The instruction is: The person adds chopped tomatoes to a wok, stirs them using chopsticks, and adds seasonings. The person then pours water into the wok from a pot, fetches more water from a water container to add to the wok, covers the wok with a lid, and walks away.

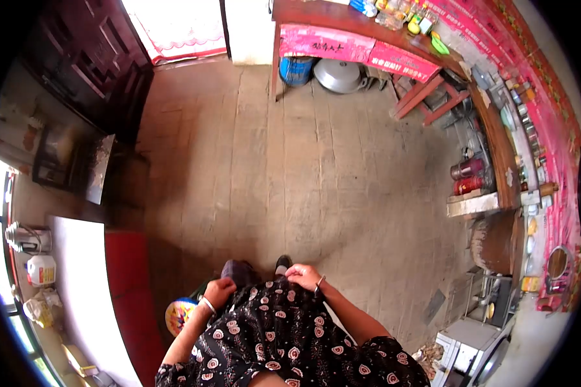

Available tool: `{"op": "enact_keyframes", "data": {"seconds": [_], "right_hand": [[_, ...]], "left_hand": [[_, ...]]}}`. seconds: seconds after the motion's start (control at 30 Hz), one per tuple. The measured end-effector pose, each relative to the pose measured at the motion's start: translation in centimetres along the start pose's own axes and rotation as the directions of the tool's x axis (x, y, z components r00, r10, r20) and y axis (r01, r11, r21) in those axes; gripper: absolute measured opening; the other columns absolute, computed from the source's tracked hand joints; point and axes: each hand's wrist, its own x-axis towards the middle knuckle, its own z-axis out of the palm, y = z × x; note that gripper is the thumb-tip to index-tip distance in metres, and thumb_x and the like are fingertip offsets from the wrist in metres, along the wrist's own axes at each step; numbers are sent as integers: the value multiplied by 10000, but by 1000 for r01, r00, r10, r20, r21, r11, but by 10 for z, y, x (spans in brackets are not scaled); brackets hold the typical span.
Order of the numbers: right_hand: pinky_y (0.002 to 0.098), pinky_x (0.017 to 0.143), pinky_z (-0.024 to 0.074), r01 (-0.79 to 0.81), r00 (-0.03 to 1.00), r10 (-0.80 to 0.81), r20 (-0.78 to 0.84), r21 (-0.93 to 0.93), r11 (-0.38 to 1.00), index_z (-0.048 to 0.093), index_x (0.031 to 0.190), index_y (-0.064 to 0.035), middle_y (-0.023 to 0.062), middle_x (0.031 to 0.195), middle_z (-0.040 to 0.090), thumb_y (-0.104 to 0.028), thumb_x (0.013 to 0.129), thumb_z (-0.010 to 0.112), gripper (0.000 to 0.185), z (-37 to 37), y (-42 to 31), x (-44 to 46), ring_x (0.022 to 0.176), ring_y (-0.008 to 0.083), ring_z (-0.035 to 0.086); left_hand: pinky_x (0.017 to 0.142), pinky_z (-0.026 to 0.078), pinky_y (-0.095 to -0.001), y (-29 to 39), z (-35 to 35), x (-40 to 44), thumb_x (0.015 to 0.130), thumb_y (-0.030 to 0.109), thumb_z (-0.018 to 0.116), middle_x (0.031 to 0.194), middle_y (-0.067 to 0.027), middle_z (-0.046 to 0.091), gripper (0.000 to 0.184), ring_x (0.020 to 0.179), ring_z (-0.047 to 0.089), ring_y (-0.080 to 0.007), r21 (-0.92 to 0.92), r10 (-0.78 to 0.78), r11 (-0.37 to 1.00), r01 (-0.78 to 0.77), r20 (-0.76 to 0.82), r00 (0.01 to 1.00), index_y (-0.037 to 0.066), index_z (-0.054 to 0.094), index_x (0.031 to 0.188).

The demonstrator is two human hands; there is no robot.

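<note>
My left hand (219, 292) is closed beside the left edge of a black shirt (271, 329) patterned with pale and red motifs. A bracelet circles that wrist. Curled at the shirt's front hem is my right hand (303, 277), with a dark band and a bracelet at its wrist. Whether either hand grips the cloth is too small to tell. Below the hem, a dark shoe (283, 263) shows on the floor, and dark grey cloth (239, 272) lies near my left hand. A round, brightly coloured item (179, 315) is left of my left forearm.
A red-fronted cabinet (132, 303) with a white top stands at left. Ahead, a wooden table (329, 14) holds bottles, with a large metal pot (339, 75) and a blue bucket (295, 69) beneath. Shelving (497, 142) and a white appliance (465, 348) line the right wall.
</note>
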Motion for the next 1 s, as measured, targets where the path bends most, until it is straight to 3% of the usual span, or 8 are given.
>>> {"op": "enact_keyframes", "data": {"seconds": [0.1,0.23,0.37,0.5,0.6,0.73,0.87,1.0], "right_hand": [[266,738,486,-50,996,58,61,-124,991,629,924,-40,58,880,658,-103,790,627,148,-27,-5,62,812,119,614],[278,755,481,-90,987,124,97,-298,950,634,955,-40,76,902,665,-169,787,630,212,-41,-47,128,832,150,623],[280,757,478,-122,980,171,102,-376,918,638,960,-46,74,903,666,-213,791,618,238,-52,-113,194,832,149,621],[264,768,471,-87,995,103,15,-434,897,647,968,-61,49,906,663,-221,813,606,227,-53,-177,257,831,122,605],[263,769,471,-187,980,142,-136,-414,891,648,972,-60,53,914,663,-226,795,616,244,-65,-216,290,831,124,605],[255,740,473,-81,986,20,-163,-374,924,660,939,-61,56,861,667,-254,762,640,263,-104,-209,344,788,125,604],[294,724,488,-171,971,85,-224,-400,901,678,874,-82,84,827,673,-266,747,630,229,-152,-237,406,761,181,633],[256,493,454,-168,965,96,-244,-293,941,657,875,-56,29,693,616,-211,777,636,184,-195,-316,473,550,96,550]], "left_hand": [[636,464,-284,-8,-28,57,791,180,641,680,-64,617,166,641,550,-112,-174,-152,971,162,65,986,15,637,813],[618,450,-244,-16,-75,109,796,143,644,704,4,618,129,656,526,-76,-401,-278,867,296,103,955,15,642,799],[615,457,-249,-23,-126,158,764,122,663,699,-4,619,111,645,535,-82,-451,-279,854,260,26,960,17,639,789],[586,472,-266,-42,-177,205,732,126,677,665,-37,621,126,620,546,-88,-259,-278,932,254,-61,959,19,637,785],[586,474,-268,-43,-210,241,735,130,673,658,-34,622,127,617,547,-90,-315,-301,912,263,-79,950,20,637,788],[591,476,-274,-25,-240,296,746,158,664,663,-44,629,146,616,558,-99,-315,-332,903,292,-80,940,24,641,799],[617,488,-293,-9,-258,353,749,189,662,683,-81,643,164,625,588,-138,-180,-304,943,280,-118,945,37,647,809],[620,498,-305,9,-287,412,738,211,669,710,-107,654,200,648,618,-156,-182,-338,935,306,-188,922,28,650,815]]}}
